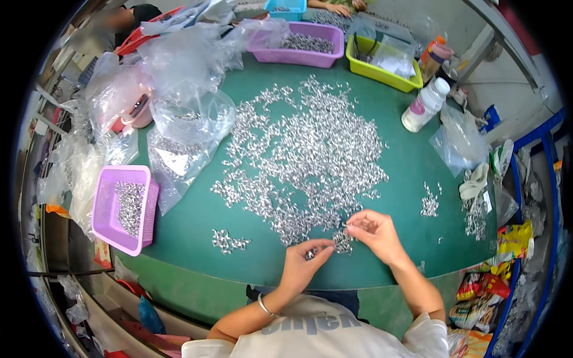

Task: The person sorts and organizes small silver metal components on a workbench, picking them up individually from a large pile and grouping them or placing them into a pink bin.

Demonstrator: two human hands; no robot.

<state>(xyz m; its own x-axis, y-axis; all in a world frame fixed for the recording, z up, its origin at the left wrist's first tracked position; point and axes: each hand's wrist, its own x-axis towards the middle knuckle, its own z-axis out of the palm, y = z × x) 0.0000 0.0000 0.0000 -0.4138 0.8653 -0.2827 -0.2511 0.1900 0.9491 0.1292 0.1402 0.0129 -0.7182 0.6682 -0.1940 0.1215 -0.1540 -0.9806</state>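
A wide heap of small shiny metal parts [316, 149] is spread over the green table [286, 262]; the pieces are too small to name their kind. At the heap's near edge, my left hand [305, 256] is curled around several of these metal parts, some showing between the fingers. Just to its right, my right hand [373, 231] has thumb and forefinger pinched on what looks like one small metal part. A little cluster of metal parts [342, 242] lies between both hands. Smaller groups sit apart, one left of my hands [229, 241] and one to the right [430, 204].
A purple basket [147, 221] of metal parts stands at the left edge, beside clear plastic bags [185, 143]. Along the back are a purple tray [298, 56], a yellow-green tray [382, 74] and a white bottle [426, 104]. Another person's hand [339, 9] shows at the far side.
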